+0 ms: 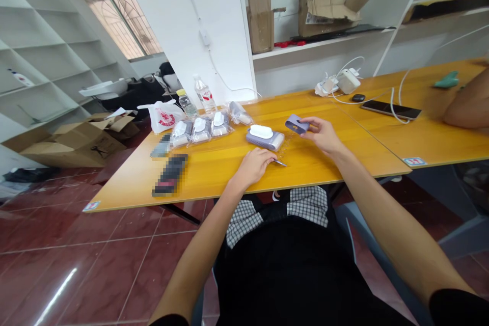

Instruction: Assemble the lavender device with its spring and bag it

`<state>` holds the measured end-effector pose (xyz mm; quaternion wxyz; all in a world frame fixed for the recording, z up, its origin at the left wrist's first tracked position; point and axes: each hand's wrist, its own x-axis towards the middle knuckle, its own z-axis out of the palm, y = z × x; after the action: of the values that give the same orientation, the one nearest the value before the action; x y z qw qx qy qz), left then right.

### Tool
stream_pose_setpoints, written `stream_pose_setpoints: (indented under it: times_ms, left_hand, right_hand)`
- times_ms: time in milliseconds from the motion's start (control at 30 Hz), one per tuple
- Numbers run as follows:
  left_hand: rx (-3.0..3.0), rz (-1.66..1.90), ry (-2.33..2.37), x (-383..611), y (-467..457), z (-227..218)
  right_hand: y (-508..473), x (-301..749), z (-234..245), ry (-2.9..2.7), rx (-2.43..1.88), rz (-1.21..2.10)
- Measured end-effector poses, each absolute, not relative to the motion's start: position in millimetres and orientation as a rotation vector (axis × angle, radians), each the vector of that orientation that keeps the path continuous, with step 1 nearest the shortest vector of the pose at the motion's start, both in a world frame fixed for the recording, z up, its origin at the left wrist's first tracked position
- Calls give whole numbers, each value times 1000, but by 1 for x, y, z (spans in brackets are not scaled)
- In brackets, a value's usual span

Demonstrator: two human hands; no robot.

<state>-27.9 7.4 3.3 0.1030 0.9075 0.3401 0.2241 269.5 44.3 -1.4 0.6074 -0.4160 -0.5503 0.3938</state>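
Observation:
My right hand (323, 135) is closed round a small purple part (297, 124), held just above the yellow table (229, 173). My left hand (255, 164) rests on the table with its fingers curled; a thin pointed tool (280, 163) pokes out from under the fingertips. Just beyond that hand lies a purple and white device (264, 137) on a clear plastic wrapper (284, 148).
Several bagged white devices (201, 129) lie at the table's far left beside a white plastic bag (164, 116) and two bottles (202, 94). A dark flat object (170, 175) lies near the left front edge. Phone (390, 109), chargers (347, 81) and another person's arm (464, 104) are at the right.

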Motion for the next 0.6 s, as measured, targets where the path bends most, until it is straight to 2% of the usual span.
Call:
stream_pose_setpoints:
  times_ms: [267,600]
  left_hand:
    - [2666,657,1000,-27,7,4]
    - [2675,658,991,-27,6,5]
  right_hand:
    - [37,266,7,-1217,-987,1027]
    - [37,265,6,-1234,-1003,1021]
